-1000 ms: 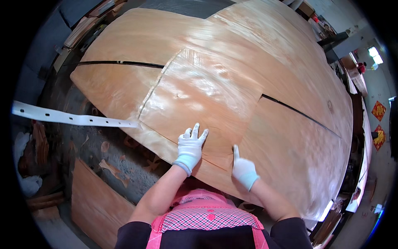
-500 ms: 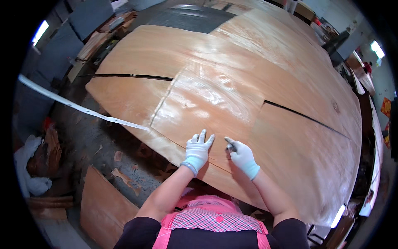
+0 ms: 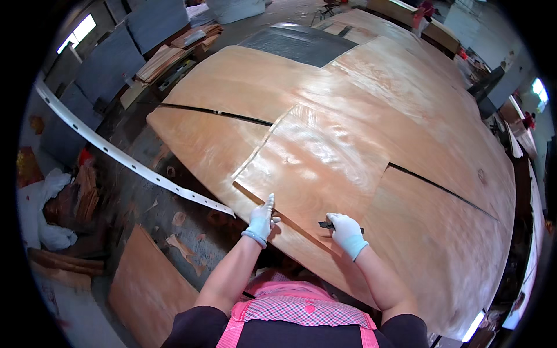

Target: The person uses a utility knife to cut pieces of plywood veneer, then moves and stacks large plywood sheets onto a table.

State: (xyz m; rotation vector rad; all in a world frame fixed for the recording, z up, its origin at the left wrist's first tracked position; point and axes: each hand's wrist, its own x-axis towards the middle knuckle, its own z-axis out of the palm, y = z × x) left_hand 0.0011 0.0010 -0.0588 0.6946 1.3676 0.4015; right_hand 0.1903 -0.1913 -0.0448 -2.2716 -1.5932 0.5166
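My gloved left hand (image 3: 261,220) is at the near edge of a thin wood veneer patch (image 3: 307,156), index finger extended and fingers apart, touching the edge. A narrow darker band runs along that edge. My gloved right hand (image 3: 346,232) is closed around a black utility knife (image 3: 325,225) just right of it, over the veneer. The patch lies on broad veneer sheets (image 3: 435,249) crossed by two narrow black slits. A white perforated strip (image 3: 133,165) stretches from the upper left to the sheets' near edge, ending left of my left hand.
A dark panel (image 3: 296,43) lies at the back. Stacked wood sheets (image 3: 159,64) and blue-grey boards (image 3: 116,58) stand left. A loose panel (image 3: 145,278), scraps (image 3: 185,249) and white bags (image 3: 55,226) are low left. A person in red (image 3: 422,17) is at the far back.
My left hand moved from lying spread on the veneer to its edge, where a darker band now shows. My right hand turned, showing the knife crosswise. The view has shifted, revealing more background.
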